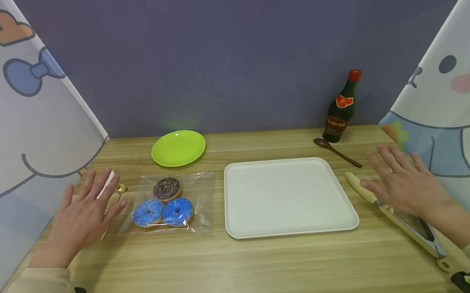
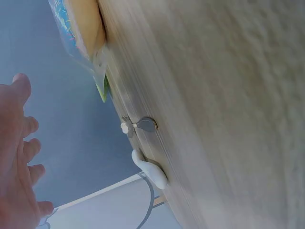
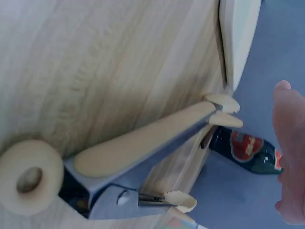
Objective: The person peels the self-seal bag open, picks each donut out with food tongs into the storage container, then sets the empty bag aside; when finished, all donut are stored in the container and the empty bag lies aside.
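Observation:
My left hand point(image 1: 81, 219) hovers above the table's left side, fingers spread and holding nothing. Under and beside it lie a gold spoon point(image 1: 121, 189) and a white object point(image 2: 151, 171), partly hidden by the fingers in the head view. To its right, a clear plastic bag point(image 1: 202, 201) contains a chocolate donut point(image 1: 167, 189) and two blue-iced donuts point(image 1: 148, 213). My right hand point(image 1: 410, 184), also spread and holding nothing, is above a pair of tongs point(image 3: 143, 143) with cream-coloured grips and tips. The hand covers part of the tongs in the head view.
A white rectangular tray point(image 1: 288, 198) lies mid-table. Behind the bag is a green plate point(image 1: 178, 148). At the back right, a dark green bottle point(image 1: 342, 108) stands near a brown wooden spoon point(image 1: 337, 152). Fabric walls point(image 1: 226, 53) enclose the table's back and sides.

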Demonstrator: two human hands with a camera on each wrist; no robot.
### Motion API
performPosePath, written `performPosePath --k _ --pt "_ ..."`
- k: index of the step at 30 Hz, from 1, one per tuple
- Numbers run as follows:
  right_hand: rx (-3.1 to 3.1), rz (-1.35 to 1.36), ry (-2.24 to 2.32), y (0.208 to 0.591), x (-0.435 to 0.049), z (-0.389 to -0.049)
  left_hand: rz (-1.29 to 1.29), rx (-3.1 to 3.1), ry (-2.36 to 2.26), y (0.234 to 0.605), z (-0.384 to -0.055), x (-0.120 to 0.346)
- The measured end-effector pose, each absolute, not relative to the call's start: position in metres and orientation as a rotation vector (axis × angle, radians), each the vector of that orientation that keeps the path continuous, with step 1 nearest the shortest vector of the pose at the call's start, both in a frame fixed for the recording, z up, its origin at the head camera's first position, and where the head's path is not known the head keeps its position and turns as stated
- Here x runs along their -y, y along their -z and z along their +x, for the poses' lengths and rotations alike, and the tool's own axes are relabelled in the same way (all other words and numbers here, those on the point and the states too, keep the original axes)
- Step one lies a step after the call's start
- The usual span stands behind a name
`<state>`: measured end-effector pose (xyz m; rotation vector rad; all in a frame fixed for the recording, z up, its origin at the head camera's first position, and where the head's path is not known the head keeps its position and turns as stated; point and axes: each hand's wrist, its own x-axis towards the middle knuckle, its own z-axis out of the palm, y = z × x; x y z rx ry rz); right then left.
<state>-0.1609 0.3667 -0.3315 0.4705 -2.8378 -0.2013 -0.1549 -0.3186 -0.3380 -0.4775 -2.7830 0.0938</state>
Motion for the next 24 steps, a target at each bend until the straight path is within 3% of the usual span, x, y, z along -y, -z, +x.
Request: performPosePath --k 12,24 --pt "2.536 0.784 0.013 0.34 -0.299 -0.166 -0.655 2.796 0.395 0.34 -0.168 0.31" --pt "2.31 1.19 -0.23 0.362 -0.209 -0.163 -0.791 2.642 0.533 0.348 -0.181 0.304"
